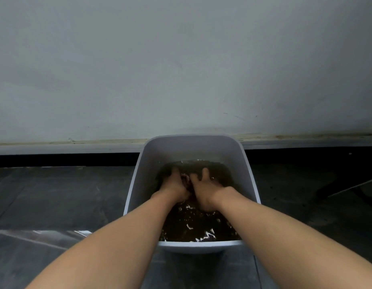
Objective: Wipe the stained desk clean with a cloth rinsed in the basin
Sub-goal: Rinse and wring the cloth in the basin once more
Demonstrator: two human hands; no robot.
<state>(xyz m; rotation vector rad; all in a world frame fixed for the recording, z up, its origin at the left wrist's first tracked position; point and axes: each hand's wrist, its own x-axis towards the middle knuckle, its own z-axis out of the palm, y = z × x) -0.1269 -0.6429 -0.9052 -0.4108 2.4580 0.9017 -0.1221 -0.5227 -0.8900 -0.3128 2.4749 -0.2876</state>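
Note:
A pale grey rectangular basin (143,163) stands on the dark floor against the wall, holding dark brown water. Both my hands are down in that water. My left hand (174,185) and my right hand (204,187) meet in the middle and clutch a dark, bunched cloth (186,180), of which only a small reddish-brown patch shows between the fingers. The fingers of both hands are partly under the murky surface. The desk is out of view.
The dark tiled floor (55,195) spreads left and right of the basin. A grey-white wall (181,69) with a light skirting strip rises right behind it. A thin pale bar (356,185) lies on the floor at the far right.

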